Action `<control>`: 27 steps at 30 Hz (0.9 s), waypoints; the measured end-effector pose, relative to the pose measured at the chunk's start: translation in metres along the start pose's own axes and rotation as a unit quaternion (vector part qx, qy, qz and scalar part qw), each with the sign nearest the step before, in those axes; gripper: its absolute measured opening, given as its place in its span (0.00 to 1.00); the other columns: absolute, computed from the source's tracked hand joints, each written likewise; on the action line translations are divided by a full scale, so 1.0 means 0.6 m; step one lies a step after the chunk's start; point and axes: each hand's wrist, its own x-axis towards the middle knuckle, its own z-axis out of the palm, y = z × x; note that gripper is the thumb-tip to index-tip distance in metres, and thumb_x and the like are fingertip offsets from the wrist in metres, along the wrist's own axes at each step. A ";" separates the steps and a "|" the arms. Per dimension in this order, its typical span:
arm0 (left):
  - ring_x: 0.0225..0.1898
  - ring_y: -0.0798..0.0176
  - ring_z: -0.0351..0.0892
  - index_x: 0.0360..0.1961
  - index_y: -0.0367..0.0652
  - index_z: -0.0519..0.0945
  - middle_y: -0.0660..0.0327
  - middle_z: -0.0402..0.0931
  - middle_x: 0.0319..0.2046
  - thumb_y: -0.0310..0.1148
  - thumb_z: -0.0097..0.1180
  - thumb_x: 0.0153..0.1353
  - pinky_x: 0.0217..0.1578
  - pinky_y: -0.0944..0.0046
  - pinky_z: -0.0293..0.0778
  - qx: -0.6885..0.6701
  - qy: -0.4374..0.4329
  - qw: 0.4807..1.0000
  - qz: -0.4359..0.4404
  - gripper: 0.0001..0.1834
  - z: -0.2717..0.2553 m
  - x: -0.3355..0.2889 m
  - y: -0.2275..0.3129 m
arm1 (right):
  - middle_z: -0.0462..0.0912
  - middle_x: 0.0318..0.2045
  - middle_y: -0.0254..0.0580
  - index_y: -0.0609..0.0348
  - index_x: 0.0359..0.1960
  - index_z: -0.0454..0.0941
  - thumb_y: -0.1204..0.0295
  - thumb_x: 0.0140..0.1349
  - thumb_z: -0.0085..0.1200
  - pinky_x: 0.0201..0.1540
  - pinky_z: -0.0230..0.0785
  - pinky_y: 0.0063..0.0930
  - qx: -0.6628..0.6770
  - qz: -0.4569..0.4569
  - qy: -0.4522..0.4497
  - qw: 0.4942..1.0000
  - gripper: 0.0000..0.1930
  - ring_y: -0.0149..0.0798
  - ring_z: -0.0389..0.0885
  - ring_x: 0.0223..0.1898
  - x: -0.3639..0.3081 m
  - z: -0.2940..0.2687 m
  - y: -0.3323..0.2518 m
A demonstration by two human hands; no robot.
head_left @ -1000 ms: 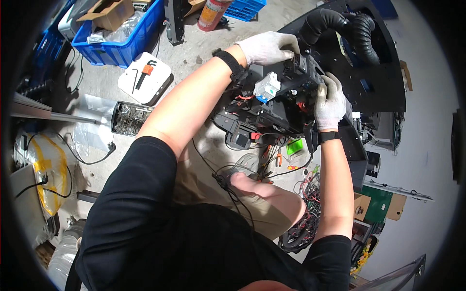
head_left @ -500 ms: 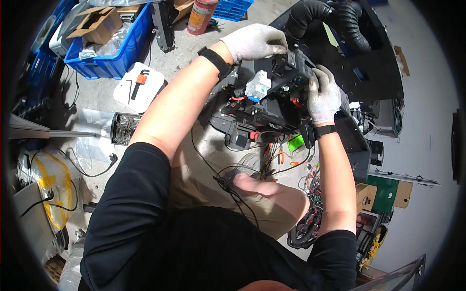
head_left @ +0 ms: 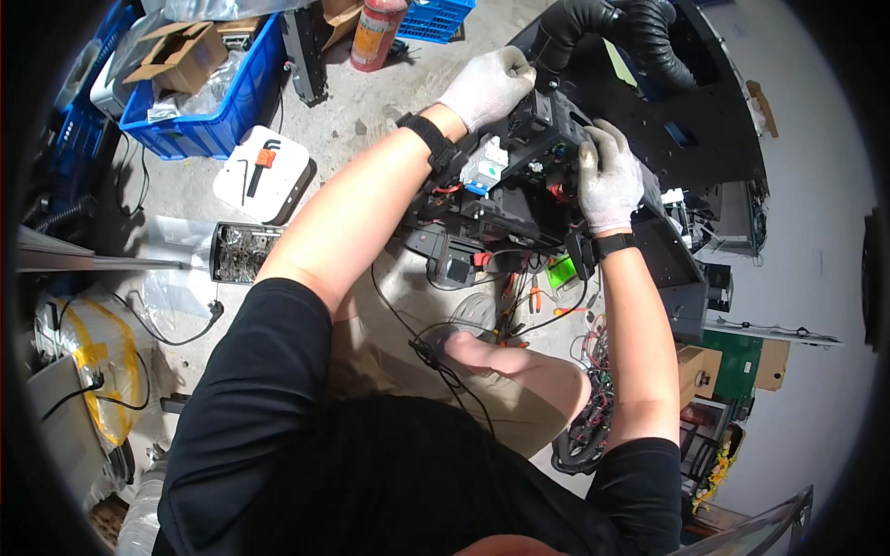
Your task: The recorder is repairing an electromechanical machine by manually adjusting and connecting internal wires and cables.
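Fingers of left hand and right hand meet a black assembly — whether clamped, I cannot tell — white block nearer the body than the left grip.

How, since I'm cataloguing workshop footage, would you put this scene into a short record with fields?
Left hand: white-gloved, fingers curled at the upper edge of the black machine assembly; exact grip hidden
Right hand: white-gloved, at the assembly's right side
On assembly: light grey component with a blue lower edge
Beyond assembly: black corrugated hose
White rounded box: carries an L-shaped hex key and an orange hex-key holder
Blue crate: holds an open cardboard box
Floor near foot: orange-handled pliers
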 end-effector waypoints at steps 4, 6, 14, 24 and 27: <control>0.41 0.42 0.84 0.42 0.36 0.81 0.43 0.82 0.33 0.40 0.57 0.66 0.43 0.52 0.77 -0.016 -0.011 0.999 -0.028 0.16 0.000 -0.023 0.025 | 0.84 0.53 0.37 0.48 0.45 0.84 0.60 0.63 0.59 0.53 0.73 0.41 0.004 0.008 0.007 1.000 0.12 0.49 0.83 0.51 -0.002 -0.006 0.000; 0.41 0.40 0.84 0.44 0.36 0.81 0.42 0.82 0.34 0.41 0.56 0.67 0.44 0.51 0.77 -0.021 -0.011 0.999 -0.022 0.17 0.005 -0.027 0.025 | 0.84 0.53 0.37 0.48 0.45 0.84 0.60 0.63 0.59 0.53 0.74 0.41 0.001 0.009 0.007 1.000 0.13 0.49 0.83 0.51 -0.002 -0.008 -0.001; 0.47 0.34 0.82 0.42 0.33 0.84 0.38 0.83 0.37 0.38 0.53 0.63 0.52 0.45 0.76 0.027 -0.062 0.990 -0.124 0.18 0.018 0.007 -0.005 | 0.84 0.53 0.39 0.49 0.46 0.84 0.58 0.63 0.59 0.54 0.73 0.43 -0.003 0.004 -0.002 1.000 0.14 0.50 0.82 0.52 -0.001 -0.005 -0.001; 0.54 0.46 0.79 0.45 0.45 0.83 0.55 0.82 0.48 0.36 0.57 0.65 0.56 0.49 0.73 0.090 0.017 0.972 0.214 0.11 -0.011 -0.021 -0.027 | 0.83 0.54 0.39 0.49 0.46 0.84 0.58 0.63 0.58 0.54 0.73 0.43 0.003 0.008 -0.006 1.000 0.14 0.50 0.82 0.52 -0.001 -0.007 0.000; 0.49 0.45 0.80 0.46 0.44 0.82 0.54 0.84 0.44 0.37 0.56 0.67 0.52 0.50 0.75 0.097 -0.035 0.975 0.198 0.12 -0.020 -0.030 -0.044 | 0.84 0.54 0.39 0.49 0.46 0.84 0.58 0.63 0.58 0.54 0.73 0.43 0.003 0.006 -0.003 1.000 0.14 0.50 0.82 0.52 0.001 -0.004 -0.003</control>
